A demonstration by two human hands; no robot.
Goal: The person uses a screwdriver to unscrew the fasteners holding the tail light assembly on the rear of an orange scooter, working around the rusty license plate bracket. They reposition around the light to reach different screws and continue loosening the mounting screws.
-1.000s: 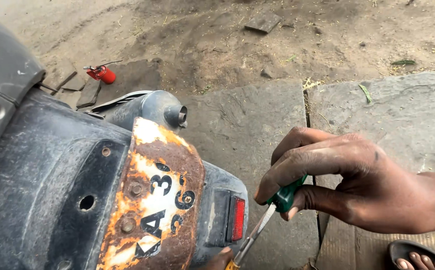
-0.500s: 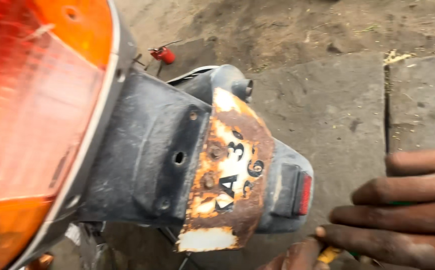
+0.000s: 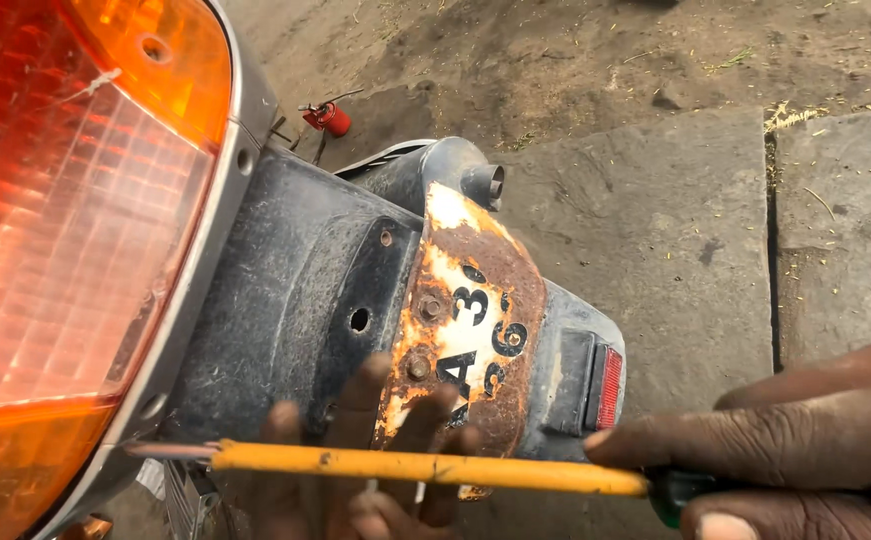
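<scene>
Steadying the rusty number plate point(image 3: 470, 330) from below with spread left hand point(image 3: 375, 450) fingers, the right hand point(image 3: 785, 450) pinched the yellow screwdriver point(image 3: 425, 466); its tip needed squaring onto a bolt.

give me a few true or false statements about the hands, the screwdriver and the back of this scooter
1. The right hand holds a screwdriver with a yellow shaft. True.
2. The number plate is clean and freshly painted. False: it is heavily rusted.
3. The left hand reaches up at the bottom of the plate, behind the shaft. True.
4. The tail light is blue. False: it is red and orange.
5. A small red reflector sits on the mudguard beside the plate. True.
</scene>
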